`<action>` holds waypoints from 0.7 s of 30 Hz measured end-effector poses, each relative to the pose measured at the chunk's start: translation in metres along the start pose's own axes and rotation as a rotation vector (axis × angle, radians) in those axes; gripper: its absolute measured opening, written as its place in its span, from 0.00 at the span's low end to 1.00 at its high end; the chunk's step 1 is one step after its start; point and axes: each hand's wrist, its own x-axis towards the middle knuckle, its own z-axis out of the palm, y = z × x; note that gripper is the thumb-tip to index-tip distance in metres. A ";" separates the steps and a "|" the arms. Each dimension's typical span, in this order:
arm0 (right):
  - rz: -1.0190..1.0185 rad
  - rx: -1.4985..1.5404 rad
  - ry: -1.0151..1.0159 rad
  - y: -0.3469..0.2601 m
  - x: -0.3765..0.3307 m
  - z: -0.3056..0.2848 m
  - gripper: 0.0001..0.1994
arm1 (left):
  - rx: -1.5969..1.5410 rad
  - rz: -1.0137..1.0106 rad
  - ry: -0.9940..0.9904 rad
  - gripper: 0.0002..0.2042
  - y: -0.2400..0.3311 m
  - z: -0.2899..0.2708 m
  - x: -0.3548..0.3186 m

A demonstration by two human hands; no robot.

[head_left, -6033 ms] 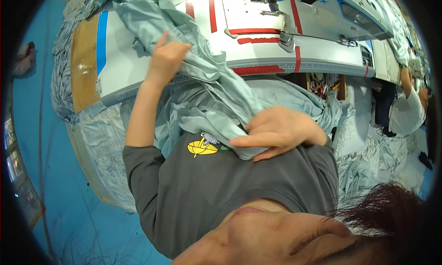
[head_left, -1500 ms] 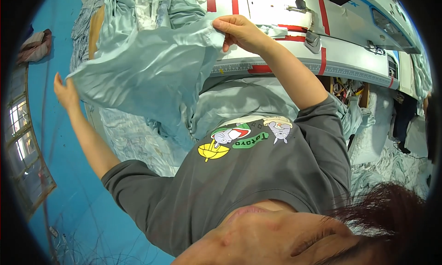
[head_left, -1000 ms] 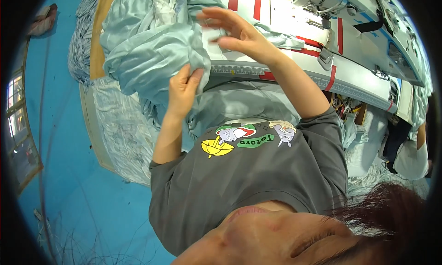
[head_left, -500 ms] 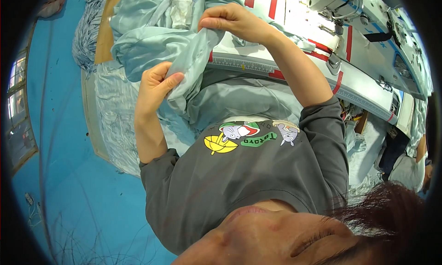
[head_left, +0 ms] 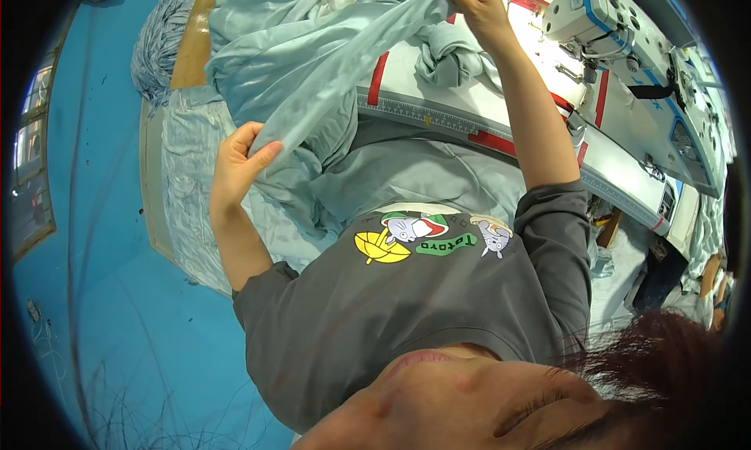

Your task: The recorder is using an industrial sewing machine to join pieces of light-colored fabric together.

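A length of pale blue-green fabric (head_left: 352,66) is stretched slantwise between my two hands. My left hand (head_left: 238,162) pinches its lower left end, thumb on top. Up at the right, my right hand (head_left: 479,10) grips the other end, with its fingertips close to the upper edge of the view. Below and behind the taut strip, more of the same cloth lies heaped on the table and hangs in folds toward my lap. A bunched piece of this cloth (head_left: 454,55) rests on the white machine bed, under my right hand.
A white sewing machine (head_left: 626,66) stands at the right, its lamp lit. Along the table's front edge runs a ruler strip (head_left: 422,120) with red tape. Pale cloth (head_left: 192,184) drapes over a board at the left, near a bundle of grey-blue fabric (head_left: 160,51). The floor (head_left: 117,293) is blue.
My hands have moved apart: the right one up and to the right, the left one slightly down and left. The fabric between them has gone from gathered to stretched out.
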 end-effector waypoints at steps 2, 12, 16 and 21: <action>-0.028 0.069 -0.008 0.002 0.002 -0.009 0.11 | 0.113 0.036 0.060 0.08 -0.003 -0.005 -0.006; -0.310 -0.634 -0.434 -0.020 -0.072 -0.008 0.14 | 0.495 0.370 0.509 0.11 -0.052 -0.036 -0.027; -0.706 -1.032 -0.395 -0.016 -0.100 0.001 0.13 | 0.866 0.713 0.744 0.13 -0.081 -0.042 -0.036; -0.709 -1.013 -0.047 -0.004 -0.110 0.000 0.13 | 1.089 0.931 0.963 0.14 -0.110 -0.039 -0.054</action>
